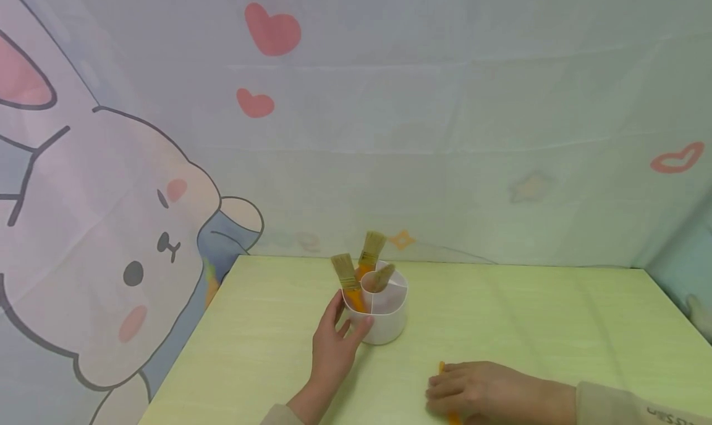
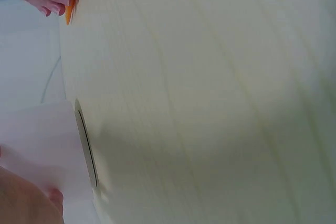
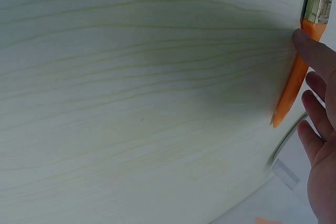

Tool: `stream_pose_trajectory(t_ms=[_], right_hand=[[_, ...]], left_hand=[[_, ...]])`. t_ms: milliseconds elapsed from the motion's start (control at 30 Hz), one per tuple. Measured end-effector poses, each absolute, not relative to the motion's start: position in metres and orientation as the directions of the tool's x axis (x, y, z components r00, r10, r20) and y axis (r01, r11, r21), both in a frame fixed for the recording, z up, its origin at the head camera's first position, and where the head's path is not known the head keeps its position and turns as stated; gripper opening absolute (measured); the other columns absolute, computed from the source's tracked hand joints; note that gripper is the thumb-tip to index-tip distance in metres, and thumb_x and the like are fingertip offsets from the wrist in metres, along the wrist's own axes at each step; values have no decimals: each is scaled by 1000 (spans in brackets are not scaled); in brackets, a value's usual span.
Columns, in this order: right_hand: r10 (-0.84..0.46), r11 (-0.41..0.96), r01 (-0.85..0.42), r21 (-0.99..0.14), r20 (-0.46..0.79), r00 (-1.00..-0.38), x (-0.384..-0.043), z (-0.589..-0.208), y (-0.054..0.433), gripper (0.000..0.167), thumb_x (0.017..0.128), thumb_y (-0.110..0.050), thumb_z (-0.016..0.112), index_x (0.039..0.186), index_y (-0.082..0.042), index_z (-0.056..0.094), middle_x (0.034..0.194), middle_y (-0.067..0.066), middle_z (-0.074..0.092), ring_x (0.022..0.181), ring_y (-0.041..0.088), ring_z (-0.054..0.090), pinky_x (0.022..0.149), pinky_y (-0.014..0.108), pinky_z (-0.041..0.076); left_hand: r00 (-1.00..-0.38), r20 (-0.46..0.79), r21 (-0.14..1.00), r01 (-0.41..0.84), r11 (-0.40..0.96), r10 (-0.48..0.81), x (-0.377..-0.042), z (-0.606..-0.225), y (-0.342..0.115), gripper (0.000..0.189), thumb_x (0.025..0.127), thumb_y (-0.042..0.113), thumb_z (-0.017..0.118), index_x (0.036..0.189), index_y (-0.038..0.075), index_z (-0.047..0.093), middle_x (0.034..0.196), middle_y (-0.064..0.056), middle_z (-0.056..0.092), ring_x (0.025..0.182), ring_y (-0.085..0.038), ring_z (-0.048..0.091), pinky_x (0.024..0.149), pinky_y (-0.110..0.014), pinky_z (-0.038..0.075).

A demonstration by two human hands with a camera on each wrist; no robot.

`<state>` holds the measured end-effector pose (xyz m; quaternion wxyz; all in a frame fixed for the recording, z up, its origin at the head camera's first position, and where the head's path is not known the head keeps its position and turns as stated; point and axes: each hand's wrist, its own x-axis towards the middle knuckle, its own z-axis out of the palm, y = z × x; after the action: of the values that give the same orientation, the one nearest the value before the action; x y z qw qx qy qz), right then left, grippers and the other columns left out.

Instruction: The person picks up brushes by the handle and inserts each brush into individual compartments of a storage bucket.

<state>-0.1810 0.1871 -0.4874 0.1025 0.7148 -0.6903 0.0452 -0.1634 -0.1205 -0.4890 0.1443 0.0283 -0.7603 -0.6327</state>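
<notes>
A white round brush holder (image 1: 388, 327) with dividers stands on the table. My left hand (image 1: 334, 351) grips its left side, thumb at the front and fingers behind. Inside it are a paintbrush (image 1: 346, 273) with an orange handle at the left, another paintbrush (image 1: 371, 249) at the back, and a third brush (image 1: 382, 278) leaning in the central ring, all bristles up. To the right and nearer, my right hand (image 1: 484, 388) holds an orange-handled paintbrush (image 3: 292, 88) at the table. In the right wrist view its thumb lies by the metal band; the hand hides part of the handle.
The pale wood-grain table (image 1: 528, 326) extends to both sides of the holder. Behind its far edge hangs a cloth backdrop (image 1: 389, 134) with a cartoon rabbit and hearts.
</notes>
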Motion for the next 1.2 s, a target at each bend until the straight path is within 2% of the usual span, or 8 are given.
stream_pose_trajectory(t_ms=[133,200,300,433,700,933,1133,1200], right_hand=[[-973,-45,-997,69,224,59,-181,-490,186,53,80,-16,93,129,-21,74,132,-9,72,128,10,66,105,38,62],[-967,-57,-997,60,245,70,-181,-491,185,40,84,-13,91,119,-22,75,121,-12,73,115,4,67,104,31,61],[-956,-66,-996,55,283,79,-180,-492,184,22,90,-12,87,101,-23,71,100,-17,63,94,-4,58,103,22,58],[-946,-62,-993,97,311,89,-178,-492,183,25,92,-13,85,86,-24,63,86,-16,50,82,-7,45,101,17,57],[-930,-78,-992,99,350,108,-177,-494,180,30,91,-11,86,82,-26,62,81,-18,49,76,-8,36,88,3,51],[-920,-47,-990,136,381,96,-174,-496,180,21,95,-20,82,83,-27,66,83,-21,60,77,-6,54,72,-2,41],[-911,-49,-991,121,401,94,-176,-502,179,21,107,-27,69,86,-26,71,84,-19,62,76,-8,50,68,-4,37],[-913,-42,-992,119,399,87,-177,-502,180,18,106,-27,72,87,-26,72,85,-19,63,76,-8,49,67,-5,37]], left_hand=[[-955,191,970,148,194,-227,-163,-488,-120,84,95,23,85,162,-1,40,165,-22,44,153,-40,42,117,-51,51],[-955,188,970,144,196,-228,-163,-488,-120,84,95,24,85,162,-1,40,165,-21,44,153,-40,42,117,-50,51],[-956,181,969,134,206,-231,-163,-489,-120,83,96,25,85,162,0,41,165,-20,44,153,-39,42,117,-49,51],[-956,173,968,121,222,-235,-164,-489,-119,83,96,26,84,162,1,41,165,-18,45,153,-38,43,117,-47,50],[-957,171,968,118,223,-236,-163,-487,-119,83,96,26,84,162,1,41,165,-19,45,153,-39,43,117,-48,50],[-956,178,969,130,208,-231,-163,-487,-120,83,96,25,84,162,1,41,165,-20,45,153,-39,42,117,-50,51],[-955,175,968,122,221,-239,-165,-489,-120,83,95,25,85,161,1,42,164,-20,46,152,-39,44,116,-49,51],[-954,177,964,120,235,-240,-166,-490,-121,83,95,26,84,161,1,42,164,-20,46,152,-40,44,116,-48,51]])
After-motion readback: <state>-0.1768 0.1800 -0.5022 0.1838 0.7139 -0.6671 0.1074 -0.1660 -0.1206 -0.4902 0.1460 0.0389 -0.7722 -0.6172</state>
